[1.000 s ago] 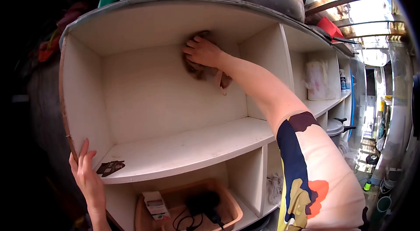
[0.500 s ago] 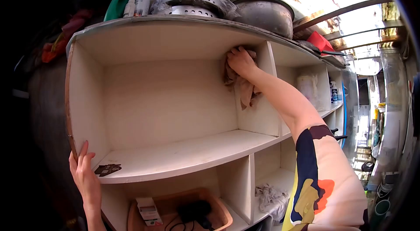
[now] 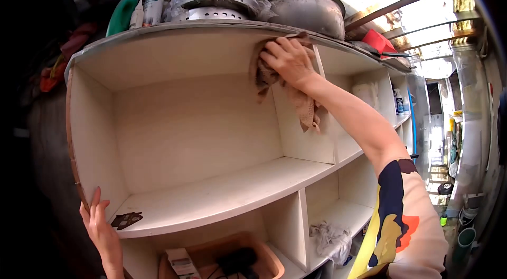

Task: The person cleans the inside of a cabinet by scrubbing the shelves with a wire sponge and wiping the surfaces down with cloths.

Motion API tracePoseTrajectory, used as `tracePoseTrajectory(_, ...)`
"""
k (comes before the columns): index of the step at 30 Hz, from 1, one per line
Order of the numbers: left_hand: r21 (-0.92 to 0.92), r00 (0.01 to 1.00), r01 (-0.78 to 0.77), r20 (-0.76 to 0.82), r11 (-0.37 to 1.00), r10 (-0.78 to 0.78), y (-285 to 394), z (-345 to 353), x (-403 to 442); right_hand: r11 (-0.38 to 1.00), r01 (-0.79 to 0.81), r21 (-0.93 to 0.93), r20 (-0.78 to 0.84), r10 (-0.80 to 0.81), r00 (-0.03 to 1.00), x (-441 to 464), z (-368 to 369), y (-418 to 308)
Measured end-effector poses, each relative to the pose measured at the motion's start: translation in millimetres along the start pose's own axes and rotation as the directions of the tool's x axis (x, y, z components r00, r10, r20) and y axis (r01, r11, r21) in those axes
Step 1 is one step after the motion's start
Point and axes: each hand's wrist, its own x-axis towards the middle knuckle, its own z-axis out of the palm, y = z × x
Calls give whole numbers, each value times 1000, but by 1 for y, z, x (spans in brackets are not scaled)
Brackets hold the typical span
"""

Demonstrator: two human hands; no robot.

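A brown cloth (image 3: 303, 105) is bunched under my right hand (image 3: 289, 61), at the upper right front of the large compartment of a white shelf unit (image 3: 211, 201). Its lower end hangs down beside the upright divider. My fingers are curled over the cloth near the compartment's ceiling. At the lower left, my left hand (image 3: 103, 231) rests against the front edge of the side panel with its fingers apart, holding nothing. A dark torn patch (image 3: 127, 220) marks the shelf board beside it.
On top of the unit stand a green bottle (image 3: 122, 14), white bottles (image 3: 153, 8), wrapped perforated metal ware (image 3: 219, 12) and a metal pot (image 3: 306, 12). Below sit an orange-brown basin (image 3: 266, 258) with a box and black item, and a white crumpled cloth (image 3: 332, 240).
My right hand has moved with the cloth from the back of the compartment to its upper right front. The view has shifted. My left hand stays at the side panel.
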Motion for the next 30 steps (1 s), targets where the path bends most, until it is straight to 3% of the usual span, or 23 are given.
tracePoseTrajectory(6,-15,999,20,26,1000,-20,9,-9,1,994,90,69,-87,-84,993,52,59,-78)
tracePoseTrajectory(10,1,997,36,73,999,-36,9,-11,2,979,174,111,-16,-173,985,46,62,-70)
tracePoseTrajectory(14,-84,989,118,98,990,-109,11,-11,3,982,188,-15,241,-178,954,-10,56,-19)
tracePoseTrajectory(16,41,995,15,101,999,-19,7,-10,3,991,123,-53,543,-75,836,-48,43,10)
tracePoseTrajectory(20,22,987,9,162,1000,-13,-7,-4,0,999,-23,-31,514,36,857,-59,25,6)
tracePoseTrajectory(22,22,990,-16,137,1000,13,-11,-4,0,983,-123,140,647,3,763,-19,-35,-8)
tracePoseTrajectory(24,79,989,-69,139,994,57,-15,-4,0,990,-81,114,679,-18,734,-37,-40,-19)
tracePoseTrajectory(28,95,986,-74,159,993,59,-16,-7,0,950,35,310,744,-265,614,-112,-74,-71)
tracePoseTrajectory(30,127,988,-71,143,989,53,-16,-3,-1,907,-13,420,668,-300,681,-143,-82,-91)
